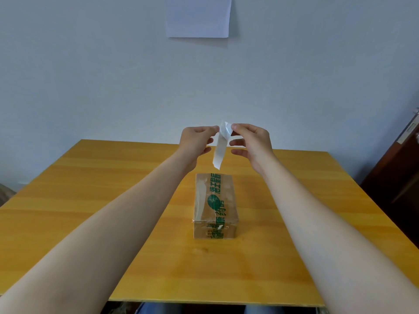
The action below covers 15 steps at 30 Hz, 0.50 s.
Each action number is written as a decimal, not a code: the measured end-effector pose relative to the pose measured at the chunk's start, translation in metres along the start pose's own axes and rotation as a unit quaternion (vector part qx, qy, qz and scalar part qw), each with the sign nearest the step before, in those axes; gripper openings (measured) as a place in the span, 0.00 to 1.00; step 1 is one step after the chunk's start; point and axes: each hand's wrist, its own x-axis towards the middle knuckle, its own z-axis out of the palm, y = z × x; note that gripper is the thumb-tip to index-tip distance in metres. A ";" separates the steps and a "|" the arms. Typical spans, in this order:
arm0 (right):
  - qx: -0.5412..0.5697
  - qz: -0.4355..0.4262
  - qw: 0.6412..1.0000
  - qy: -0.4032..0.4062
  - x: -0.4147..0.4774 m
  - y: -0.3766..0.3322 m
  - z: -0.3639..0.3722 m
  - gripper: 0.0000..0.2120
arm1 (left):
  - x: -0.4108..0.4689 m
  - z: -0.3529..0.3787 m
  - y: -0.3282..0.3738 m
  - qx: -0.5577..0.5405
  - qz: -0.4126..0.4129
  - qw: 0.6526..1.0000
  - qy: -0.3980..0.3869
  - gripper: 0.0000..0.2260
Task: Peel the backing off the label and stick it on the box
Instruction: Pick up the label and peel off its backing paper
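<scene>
Clearly label (219, 148) thin, light, floppy paper; hangs loose in air above far end of box (215, 205), not touching. Likely curls and sticks to itself once backing comes off, so best grip only at top corner, edges. Left hand (196, 141) pinches top edge with thumb and forefinger, other fingers half curled. Right hand (251, 141) pinches same top corner from other side, lower fingers spread open. Both forearms stretched forward over table (90, 200). Box lies flat at table middle, brown, green print tape.
</scene>
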 end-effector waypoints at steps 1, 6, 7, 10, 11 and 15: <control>0.008 0.005 1.000 0.003 0.000 0.000 -0.001 0.07 | -0.001 0.000 0.000 0.001 -0.001 1.000 0.000 0.09; 0.024 0.016 0.999 0.021 -0.002 0.000 -0.008 0.08 | -0.003 0.002 0.001 -0.005 -0.009 1.000 0.005 0.13; 0.030 0.018 0.999 0.025 -0.002 0.000 -0.009 0.08 | -0.003 0.002 0.001 -0.010 -0.012 1.000 0.005 0.13; 0.044 0.025 0.998 0.041 -0.002 0.000 -0.012 0.07 | -0.005 0.002 0.001 -0.018 -0.020 1.000 0.007 0.14; 0.049 0.026 0.997 0.046 -0.002 -0.001 -0.013 0.06 | -0.006 0.001 0.002 -0.021 -0.022 0.999 0.009 0.14; 0.068 0.033 0.996 0.057 -0.003 -0.002 -0.019 0.06 | -0.008 -0.003 0.002 -0.054 -0.042 0.998 -0.002 0.08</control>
